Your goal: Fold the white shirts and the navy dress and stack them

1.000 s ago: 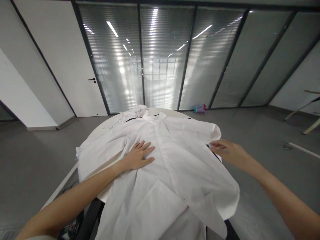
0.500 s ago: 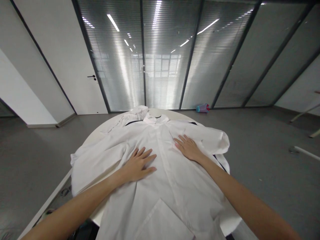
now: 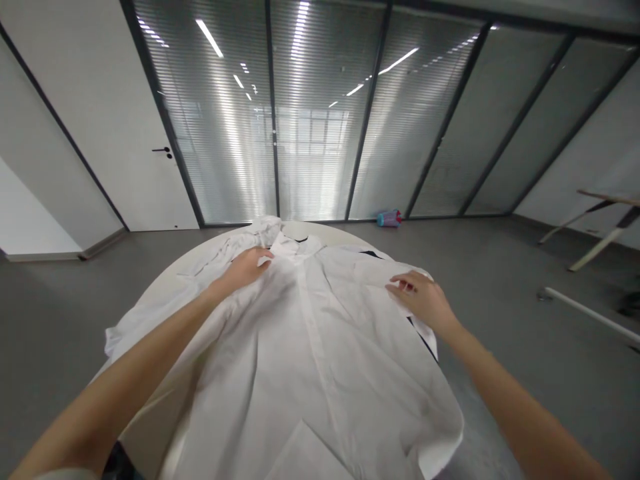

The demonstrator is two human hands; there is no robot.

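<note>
A white button-front shirt (image 3: 285, 333) is spread over a round table, its collar (image 3: 295, 245) at the far side and its front placket running toward me. Beside the collar, my left hand (image 3: 247, 265) is closed on the cloth at the shirt's left shoulder, thumb and fingers on the fabric. Shadowed folds run down from there, and the cloth looks slightly raised. My right hand (image 3: 423, 299) has its fingers bent around the cloth of the right sleeve; part of the fingertips is hidden. A corner of cloth lies turned up at the bottom middle.
The pale table (image 3: 330, 233) shows along its far rim. Beyond stand a glass partition with blinds (image 3: 315, 133) and a white door (image 3: 135, 173). A blue and pink bin-like object (image 3: 389, 219) lies on the floor. Another table (image 3: 607, 198) and a white pole (image 3: 590, 313) are at the right.
Both hands were lying flat on the shirt's chest. My left hand has moved up to the shoulder, my right outward to the sleeve, and their fingers have bent. The view has shifted slightly right.
</note>
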